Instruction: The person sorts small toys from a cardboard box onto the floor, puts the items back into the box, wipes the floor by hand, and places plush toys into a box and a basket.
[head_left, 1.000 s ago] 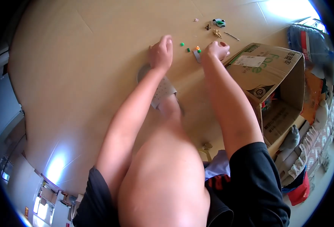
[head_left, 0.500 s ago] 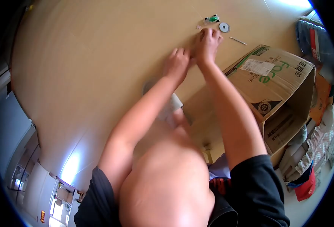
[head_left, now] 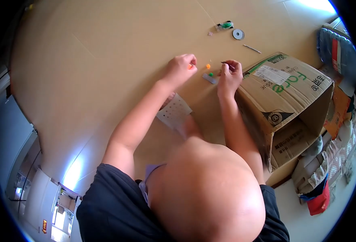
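Note:
My left hand (head_left: 182, 67) is closed round a small orange piece (head_left: 190, 66), only part of which shows. In a pinch, my right hand (head_left: 231, 74) holds a small dark piece (head_left: 224, 62) beside the cardboard box. Between the hands, on the floor, lie another orange piece (head_left: 208, 66), a green piece (head_left: 211, 74) and a flat grey piece (head_left: 209, 78).
Farther off lie a toy car with green (head_left: 225, 26), a grey disc (head_left: 238, 34), a thin stick (head_left: 252, 49) and a tiny pink piece (head_left: 210, 34). The cardboard box (head_left: 287, 86) stands at right, with bottles in blue wrap (head_left: 335, 54) and cloth items (head_left: 327, 161) beyond.
My hands have moved apart from where they were close together, the right one down. Orange, green and grey pieces show between them again. The bent leg has shifted to the right.

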Action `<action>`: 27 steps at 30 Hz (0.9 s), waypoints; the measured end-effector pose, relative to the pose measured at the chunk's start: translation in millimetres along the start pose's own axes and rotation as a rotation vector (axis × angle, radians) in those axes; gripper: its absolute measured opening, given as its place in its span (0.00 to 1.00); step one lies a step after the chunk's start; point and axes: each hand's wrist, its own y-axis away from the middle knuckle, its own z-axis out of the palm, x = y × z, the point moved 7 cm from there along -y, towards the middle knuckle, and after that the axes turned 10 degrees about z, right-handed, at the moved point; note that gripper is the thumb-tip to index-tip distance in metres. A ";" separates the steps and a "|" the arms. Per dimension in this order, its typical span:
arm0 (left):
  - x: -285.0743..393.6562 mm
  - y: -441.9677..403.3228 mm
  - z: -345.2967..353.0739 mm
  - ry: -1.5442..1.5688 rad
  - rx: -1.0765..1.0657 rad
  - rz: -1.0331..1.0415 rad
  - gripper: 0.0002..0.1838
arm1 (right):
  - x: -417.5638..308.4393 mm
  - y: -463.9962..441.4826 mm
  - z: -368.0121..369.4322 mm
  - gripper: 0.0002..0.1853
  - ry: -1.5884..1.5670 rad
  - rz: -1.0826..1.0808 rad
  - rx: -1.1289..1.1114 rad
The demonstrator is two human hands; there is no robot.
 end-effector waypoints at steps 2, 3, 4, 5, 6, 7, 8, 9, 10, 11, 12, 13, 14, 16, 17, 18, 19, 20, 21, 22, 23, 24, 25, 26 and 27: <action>0.9 2.8 -3.1 0.016 0.016 -0.010 0.05 | -11.4 8.4 -0.4 0.03 -0.148 0.171 -0.094; 0.8 3.4 -5.1 0.028 0.044 -0.016 0.05 | -11.9 4.7 -1.2 0.03 -0.208 0.169 -0.118; 2.0 3.1 -6.9 0.034 0.074 -0.022 0.04 | -13.7 1.3 -0.7 0.03 -0.273 0.166 -0.145; -0.4 5.3 -9.6 0.068 0.135 -0.103 0.05 | -14.6 -0.2 -0.1 0.05 -0.255 0.177 -0.163; -2.9 8.4 -9.9 0.080 0.168 -0.140 0.06 | -11.1 -1.7 -1.0 0.05 -0.240 0.183 -0.165; -6.7 9.8 -11.7 0.087 0.201 -0.174 0.07 | -8.4 -3.6 -0.7 0.05 -0.231 0.188 -0.168; -9.9 10.7 -14.9 0.094 0.236 -0.201 0.08 | -6.3 -6.1 0.9 0.05 -0.225 0.188 -0.169; -8.2 11.5 -16.3 0.039 0.192 -0.210 0.09 | -4.7 -5.8 2.7 0.07 -0.221 0.197 -0.169; -5.3 12.5 -16.0 -0.010 0.147 -0.219 0.10 | -1.1 -6.0 4.2 0.08 -0.280 0.247 -0.189; -1.9 13.0 -14.1 -0.055 0.101 -0.225 0.11 | 2.4 -5.8 4.6 0.08 -0.336 0.294 -0.205; 2.3 10.6 -12.8 -0.109 0.098 -0.150 0.12 | 5.5 -4.8 4.8 0.09 -0.388 0.342 -0.217; 3.5 9.8 -10.5 -0.160 0.094 -0.082 0.13 | 6.0 -6.5 6.2 0.10 -0.396 0.309 -0.227; 6.3 14.0 -5.8 -0.210 0.096 -0.022 0.14 | 11.1 -4.1 3.6 0.10 -0.438 0.332 -0.240; 2.8 14.8 -1.5 -0.202 0.125 -0.054 0.14 | 3.8 -8.7 8.3 0.10 -0.527 0.348 -0.289; 0.9 16.5 1.4 -0.207 0.142 -0.058 0.14 | 6.1 -8.8 9.0 0.12 -0.479 0.396 -0.263; 1.1 18.9 4.9 -0.209 0.155 -0.064 0.14 | -2.4 -3.1 10.0 0.15 -0.436 0.361 -0.315; 1.3 21.1 7.0 -0.215 0.167 -0.061 0.12 | -2.4 -1.3 9.2 0.15 -0.273 0.297 -0.374; 0.7 21.7 9.5 -0.210 0.199 -0.081 0.12 | -2.9 2.6 10.6 0.16 -0.114 0.234 -0.430; -1.3 24.2 10.0 -0.210 0.224 -0.101 0.11 | -6.0 10.7 9.5 0.17 -0.045 0.219 -0.421; -4.8 26.4 8.3 -0.215 0.243 -0.120 0.11 | -2.4 10.4 8.1 0.15 0.070 0.088 -0.373; -5.0 29.3 6.2 -0.208 0.288 -0.102 0.09 | 8.3 11.1 9.1 0.14 0.181 -0.043 -0.325; -5.0 31.0 5.1 -0.202 0.336 -0.086 0.09 | 21.3 11.3 11.1 0.13 0.291 -0.177 -0.278; -6.4 32.6 2.5 -0.198 0.385 -0.071 0.08 | 23.9 16.8 12.2 0.14 0.315 -0.277 -0.262; -18.8 36.4 4.5 -0.015 0.413 -0.175 0.07 | 37.3 13.6 10.6 0.15 0.339 -0.182 -0.282; -26.5 41.7 6.7 0.171 0.439 -0.280 0.06 | 39.1 17.9 6.4 0.16 0.368 -0.086 -0.301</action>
